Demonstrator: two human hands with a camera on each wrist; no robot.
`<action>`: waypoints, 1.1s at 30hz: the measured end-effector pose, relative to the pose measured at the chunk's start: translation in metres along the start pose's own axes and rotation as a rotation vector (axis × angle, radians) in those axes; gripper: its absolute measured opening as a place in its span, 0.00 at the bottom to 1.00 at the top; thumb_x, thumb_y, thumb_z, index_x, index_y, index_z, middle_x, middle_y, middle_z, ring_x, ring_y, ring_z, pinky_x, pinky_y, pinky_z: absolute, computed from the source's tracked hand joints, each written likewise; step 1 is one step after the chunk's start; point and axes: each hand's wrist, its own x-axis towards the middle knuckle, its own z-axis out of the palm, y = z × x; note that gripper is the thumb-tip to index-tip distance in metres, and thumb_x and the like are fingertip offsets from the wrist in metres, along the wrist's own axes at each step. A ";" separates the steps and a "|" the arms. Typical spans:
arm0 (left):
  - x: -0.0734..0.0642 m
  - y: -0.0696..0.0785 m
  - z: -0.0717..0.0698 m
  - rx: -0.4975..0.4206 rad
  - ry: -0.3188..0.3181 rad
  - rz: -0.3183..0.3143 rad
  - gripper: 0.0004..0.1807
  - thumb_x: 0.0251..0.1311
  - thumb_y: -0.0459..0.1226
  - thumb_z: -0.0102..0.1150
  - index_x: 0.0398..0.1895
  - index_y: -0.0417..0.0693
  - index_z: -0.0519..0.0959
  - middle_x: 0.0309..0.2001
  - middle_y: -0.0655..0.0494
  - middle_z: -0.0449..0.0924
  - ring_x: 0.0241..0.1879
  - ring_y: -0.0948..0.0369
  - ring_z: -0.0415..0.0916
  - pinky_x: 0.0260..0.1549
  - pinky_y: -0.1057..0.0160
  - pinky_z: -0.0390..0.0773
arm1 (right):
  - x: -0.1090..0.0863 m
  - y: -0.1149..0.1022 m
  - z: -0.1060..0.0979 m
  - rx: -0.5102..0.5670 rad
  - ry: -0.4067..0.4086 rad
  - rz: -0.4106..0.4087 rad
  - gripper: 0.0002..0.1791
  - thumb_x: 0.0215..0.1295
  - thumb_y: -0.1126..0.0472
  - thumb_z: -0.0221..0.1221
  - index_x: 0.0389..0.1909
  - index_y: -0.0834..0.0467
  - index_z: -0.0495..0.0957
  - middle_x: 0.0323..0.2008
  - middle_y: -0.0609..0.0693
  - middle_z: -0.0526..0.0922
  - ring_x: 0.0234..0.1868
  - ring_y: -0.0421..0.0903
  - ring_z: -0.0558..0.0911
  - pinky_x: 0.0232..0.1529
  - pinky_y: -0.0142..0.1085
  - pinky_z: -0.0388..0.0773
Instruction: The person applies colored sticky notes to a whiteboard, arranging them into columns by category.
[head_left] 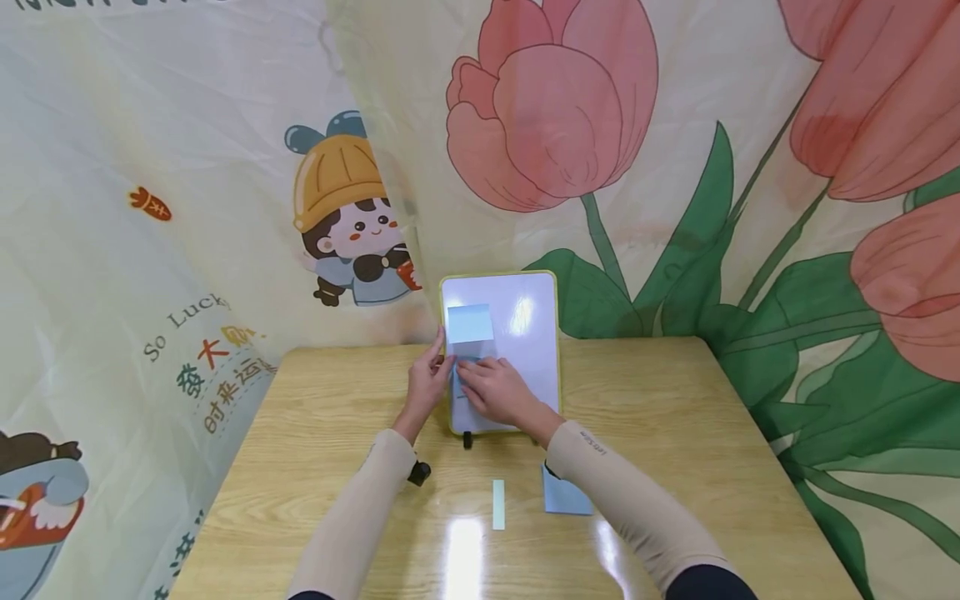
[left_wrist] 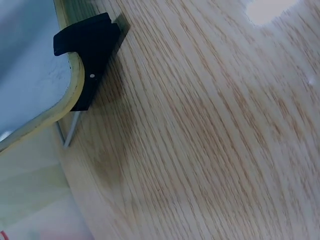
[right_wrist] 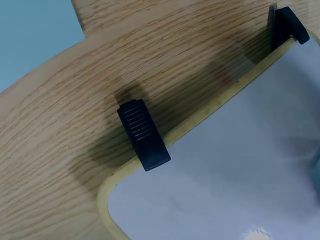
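Observation:
A small whiteboard (head_left: 525, 375) with a yellow rim stands tilted back at the far side of the table. One light blue sticky note (head_left: 470, 323) is on its upper left, its lower part lifted off the surface. My left hand (head_left: 426, 383) holds the board's left edge, thumb toward the front. Against the lower left of the board, the fingers of my right hand (head_left: 498, 392) press on a bluish patch that looks like another note, mostly hidden. Neither wrist view shows a hand; the right one shows the board's lower rim and a black clip foot (right_wrist: 142, 135).
On the wooden table (head_left: 337, 392) lie a pale green strip (head_left: 498, 504) and a blue sticky pad (head_left: 566, 493), partly under the right forearm. A small black object (head_left: 420, 473) is beside the left wrist. Behind hangs a printed cloth (head_left: 555, 117).

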 end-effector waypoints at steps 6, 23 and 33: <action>0.001 0.002 0.000 -0.010 -0.003 0.006 0.31 0.70 0.34 0.56 0.74 0.60 0.62 0.62 0.39 0.76 0.45 0.47 0.84 0.41 0.56 0.84 | -0.001 0.000 0.006 -0.064 -0.005 -0.001 0.25 0.68 0.50 0.60 0.63 0.55 0.77 0.63 0.47 0.79 0.59 0.53 0.78 0.48 0.45 0.75; 0.003 0.001 -0.001 -0.009 -0.009 0.000 0.32 0.69 0.35 0.57 0.74 0.60 0.62 0.65 0.41 0.73 0.48 0.46 0.84 0.44 0.51 0.84 | -0.024 0.014 0.016 -0.270 -0.036 -0.041 0.38 0.69 0.35 0.49 0.72 0.54 0.67 0.73 0.48 0.66 0.76 0.57 0.59 0.74 0.56 0.55; 0.003 0.000 -0.001 -0.040 -0.027 -0.043 0.33 0.69 0.34 0.57 0.74 0.63 0.61 0.63 0.37 0.74 0.50 0.46 0.83 0.45 0.54 0.84 | -0.035 0.018 0.008 -0.242 -0.076 0.002 0.41 0.68 0.35 0.50 0.73 0.57 0.64 0.74 0.51 0.64 0.76 0.58 0.58 0.74 0.57 0.54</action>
